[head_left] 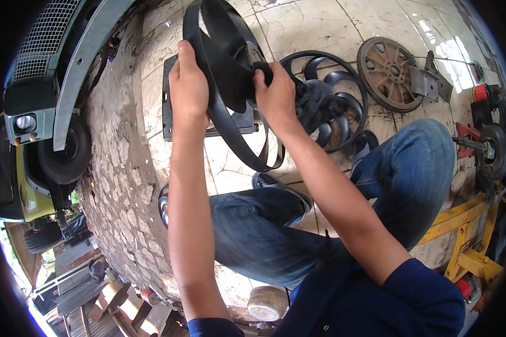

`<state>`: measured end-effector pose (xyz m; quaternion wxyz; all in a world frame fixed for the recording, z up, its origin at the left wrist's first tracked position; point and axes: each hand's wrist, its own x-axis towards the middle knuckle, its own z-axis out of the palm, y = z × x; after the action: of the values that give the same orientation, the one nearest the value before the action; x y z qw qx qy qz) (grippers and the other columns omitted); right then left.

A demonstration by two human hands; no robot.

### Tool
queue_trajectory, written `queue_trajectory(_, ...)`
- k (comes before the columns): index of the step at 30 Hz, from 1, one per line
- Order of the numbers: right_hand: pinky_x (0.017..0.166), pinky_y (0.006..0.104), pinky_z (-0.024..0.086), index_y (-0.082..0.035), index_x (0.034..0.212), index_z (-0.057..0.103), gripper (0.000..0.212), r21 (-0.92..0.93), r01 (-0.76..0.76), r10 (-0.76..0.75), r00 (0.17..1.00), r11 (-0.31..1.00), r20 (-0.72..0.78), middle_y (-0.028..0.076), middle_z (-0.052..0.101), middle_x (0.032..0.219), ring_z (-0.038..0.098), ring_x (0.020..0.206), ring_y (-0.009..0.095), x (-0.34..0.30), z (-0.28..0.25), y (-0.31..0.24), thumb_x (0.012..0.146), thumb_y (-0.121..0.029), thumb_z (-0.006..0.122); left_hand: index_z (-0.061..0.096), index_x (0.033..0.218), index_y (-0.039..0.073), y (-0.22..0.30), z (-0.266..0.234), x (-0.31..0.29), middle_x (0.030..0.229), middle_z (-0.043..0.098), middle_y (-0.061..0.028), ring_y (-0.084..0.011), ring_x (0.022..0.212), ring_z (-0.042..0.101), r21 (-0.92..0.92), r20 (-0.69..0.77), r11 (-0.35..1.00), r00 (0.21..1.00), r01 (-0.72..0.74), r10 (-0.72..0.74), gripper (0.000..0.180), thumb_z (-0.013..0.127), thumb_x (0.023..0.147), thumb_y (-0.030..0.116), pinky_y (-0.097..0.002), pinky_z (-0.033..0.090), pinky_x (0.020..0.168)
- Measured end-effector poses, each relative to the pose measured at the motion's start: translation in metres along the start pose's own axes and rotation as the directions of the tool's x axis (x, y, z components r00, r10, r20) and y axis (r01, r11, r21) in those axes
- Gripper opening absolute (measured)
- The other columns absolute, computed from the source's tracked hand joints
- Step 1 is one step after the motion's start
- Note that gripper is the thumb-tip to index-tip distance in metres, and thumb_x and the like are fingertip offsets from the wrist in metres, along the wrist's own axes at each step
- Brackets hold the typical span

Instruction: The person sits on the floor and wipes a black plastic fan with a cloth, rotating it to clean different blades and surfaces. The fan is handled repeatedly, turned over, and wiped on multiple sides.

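A black plastic radiator fan [222, 67] with a ring around its blades is held up, tilted on edge, in front of me. My left hand [189, 84] grips the outer ring, thumb pointing up along it. At the hub side my right hand [276, 95] is closed, its thumb pressed on a black part there; its other fingers are partly hidden. On the tiles to the right lies a second black fan [364, 95], with a crumpled dark cloth [319, 104] over its middle. Behind the held fan rests a flat black panel [167, 106], largely covered from view.
A rusty toothed flywheel [391, 73] and a metal bracket [424, 83] lie at the far right. A yellow metal frame [466, 247] stands at the right. Near me sits a dirty whitish tub [268, 306]. Vehicle parts, including a tyre [67, 151], are at the left.
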<state>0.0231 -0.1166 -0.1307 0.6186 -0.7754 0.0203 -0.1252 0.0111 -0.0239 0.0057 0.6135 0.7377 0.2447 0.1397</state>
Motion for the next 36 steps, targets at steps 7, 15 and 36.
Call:
queue_trajectory(7,0.082,0.0473,0.052,-0.002,0.109,0.063,0.021,-0.181,0.131,-0.085,0.965,0.975,0.247,0.019,0.062,0.104,0.064,0.093,0.040,-0.037,-0.021,-0.014,0.089,-0.008,0.063,0.064,0.109,-0.007,0.004,0.003,0.000,0.092,0.065,-0.0086,-0.0168,0.087,0.058,0.165,-0.147,0.985,0.989,0.041,-0.017,0.066,0.037,0.103,0.053,-0.0315,0.045,0.082)
queue_trajectory(15,0.080,0.0483,0.052,-0.003,0.104,0.067,0.018,-0.157,0.151,-0.115,0.969,0.976,0.218,0.018,0.064,0.104,0.065,0.093,0.040,-0.006,-0.025,-0.009,0.089,-0.013,0.064,0.062,0.118,-0.006,-0.003,0.000,-0.002,0.106,0.067,-0.0134,-0.0220,0.098,0.061,0.064,-0.103,0.998,0.995,0.007,0.000,0.067,0.037,0.103,0.054,-0.0334,0.046,0.090)
queue_trajectory(36,0.076,0.0460,0.054,-0.005,0.105,0.070,0.021,-0.225,0.196,-0.126,0.948,0.954,0.293,0.015,0.065,0.100,0.066,0.088,0.037,-0.009,-0.025,-0.015,0.087,-0.014,0.064,0.060,0.123,-0.007,-0.002,-0.002,0.003,0.112,0.066,-0.0151,-0.0233,0.101,0.062,0.152,-0.148,0.987,0.986,-0.052,0.075,0.066,0.036,0.104,0.052,-0.0335,0.047,0.090)
